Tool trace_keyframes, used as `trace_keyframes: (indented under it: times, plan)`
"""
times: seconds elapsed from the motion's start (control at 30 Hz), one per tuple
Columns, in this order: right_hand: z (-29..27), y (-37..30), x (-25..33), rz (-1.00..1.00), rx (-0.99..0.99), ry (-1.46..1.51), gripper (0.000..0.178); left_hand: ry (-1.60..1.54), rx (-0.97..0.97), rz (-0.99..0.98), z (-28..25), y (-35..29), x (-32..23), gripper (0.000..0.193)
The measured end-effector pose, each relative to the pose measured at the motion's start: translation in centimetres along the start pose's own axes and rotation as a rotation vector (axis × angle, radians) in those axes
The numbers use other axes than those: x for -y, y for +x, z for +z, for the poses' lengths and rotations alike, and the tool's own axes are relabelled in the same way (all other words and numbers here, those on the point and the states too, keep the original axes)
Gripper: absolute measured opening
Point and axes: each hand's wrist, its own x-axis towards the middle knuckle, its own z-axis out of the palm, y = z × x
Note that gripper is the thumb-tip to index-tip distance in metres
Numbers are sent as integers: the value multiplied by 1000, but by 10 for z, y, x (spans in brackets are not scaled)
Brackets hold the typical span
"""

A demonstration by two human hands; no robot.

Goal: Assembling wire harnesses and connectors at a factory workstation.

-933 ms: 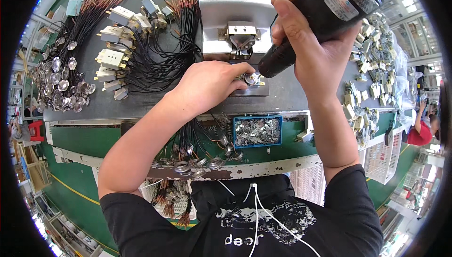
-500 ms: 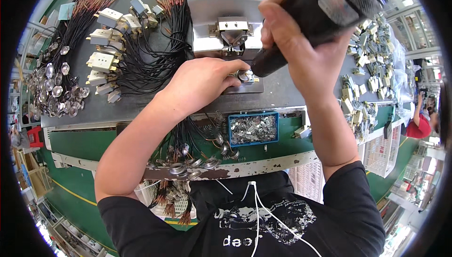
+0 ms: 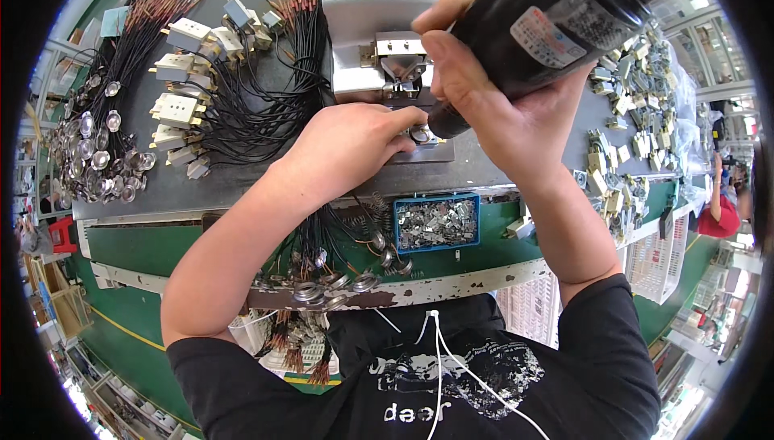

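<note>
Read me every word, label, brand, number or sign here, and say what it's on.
I'm leaving wording uncopied, but print stands here:
White-and-red label on the black power tool in the right hand: too blurred to read.
Silver-grey plate beside it: also too blurred.
Large white lettering on the black T-shirt: legible, upside down.
Smaller pale print above it: too small to read.

The left grip (image 3: 347,146) is drawn into a pinch, the left forefinger (image 3: 405,118) reaching rightward above the left thumb (image 3: 395,147); the left forearm (image 3: 242,234) slants up to it from the lower left. Up and right of that, the right grip (image 3: 520,114) is wrapped in a full clasp, the right thumb (image 3: 455,69) pointing up and left, the right forearm (image 3: 576,226) rising steeply from below it.
</note>
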Motion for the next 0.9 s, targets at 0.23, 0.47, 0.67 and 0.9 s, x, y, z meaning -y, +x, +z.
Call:
trace_keyframes:
  times: [0.23,0.47,0.67,0.9]
  plan:
    - [2,9,12,-27,82,-67,24,59,-77,15,2,-3,-2,30]
    - [-20,9,36,101,-125,-62,20,88,41,435,9,-8,-41,14]
    - [-19,10,51,161,-274,-65,16,266,236,510,39,-13,-50,5]
    - [0,33,35,-210,-329,58,18,225,226,529,39,-14,-50,5]
